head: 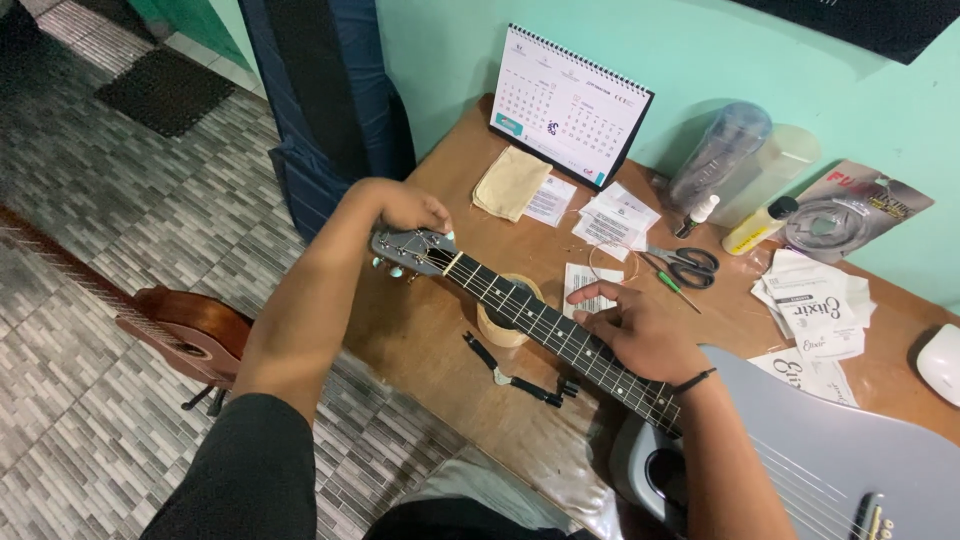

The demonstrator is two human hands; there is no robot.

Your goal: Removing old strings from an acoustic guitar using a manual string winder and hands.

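A tape roll props the guitar neck mid-frame; scissors lie beyond. The left hand pinches a tuning peg on the headstock. The right hand, fingers spread, presses the strings.

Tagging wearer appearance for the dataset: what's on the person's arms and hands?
Both hands are bare, no gloves. The left hand has a bare forearm, with a dark grey sleeve covering only the upper arm. The right hand wears a thin black band at the wrist; no sleeve shows on that forearm. No rings or watch visible.
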